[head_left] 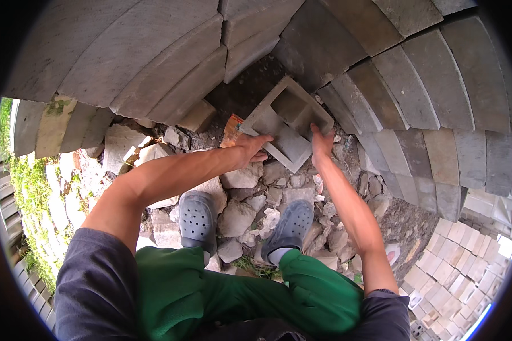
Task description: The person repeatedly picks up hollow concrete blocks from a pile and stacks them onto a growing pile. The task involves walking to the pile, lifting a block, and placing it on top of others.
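Note:
Between my hands a grey hollow concrete block (290,138) sits tilted in the corner of the stacked blocks, its two openings facing up toward me. My left hand (255,146) grips its near left edge, thumb over the rim and the other fingers curled below. On the right edge my right hand (322,142) has hold of the wall, with the thumb over the rim at the opening; its other fingers are mostly hidden. How far the block's underside is from the ground cannot be seen.
Stacked grey slabs or blocks rise on the left (170,74) and the right (438,79). Broken rubble (237,219) covers the ground around my grey clogs (198,219). An orange scrap (231,129) lies beside the block. Grass (34,199) grows at far left; pale blocks (449,267) lie at lower right.

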Available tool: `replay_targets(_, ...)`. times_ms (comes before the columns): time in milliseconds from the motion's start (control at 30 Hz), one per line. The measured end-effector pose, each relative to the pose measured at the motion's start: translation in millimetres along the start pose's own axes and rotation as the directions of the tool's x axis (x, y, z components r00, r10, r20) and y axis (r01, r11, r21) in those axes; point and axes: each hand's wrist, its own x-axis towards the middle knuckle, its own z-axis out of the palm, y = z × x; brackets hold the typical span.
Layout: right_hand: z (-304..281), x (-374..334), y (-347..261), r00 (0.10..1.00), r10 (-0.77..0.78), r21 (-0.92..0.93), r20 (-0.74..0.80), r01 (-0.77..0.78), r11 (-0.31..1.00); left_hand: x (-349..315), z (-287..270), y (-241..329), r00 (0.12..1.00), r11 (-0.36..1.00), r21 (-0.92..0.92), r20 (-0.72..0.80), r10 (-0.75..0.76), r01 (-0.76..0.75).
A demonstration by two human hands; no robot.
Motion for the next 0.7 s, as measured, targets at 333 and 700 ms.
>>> replay_targets(333,11.5,7.3,12.2,0.998,-0.021,0.137,-0.056,0.028,0.99,5.2,2.5,10.6,0.998,0.994,-0.106,-0.062,0.017,-0.024)
replay_targets(700,70.0,55.9,10.4,0.98,0.114,0.115,-0.163,-0.096,0.989,9.8,-19.8,88.1,0.955,0.989,0.064,-0.258,0.143,-0.131)
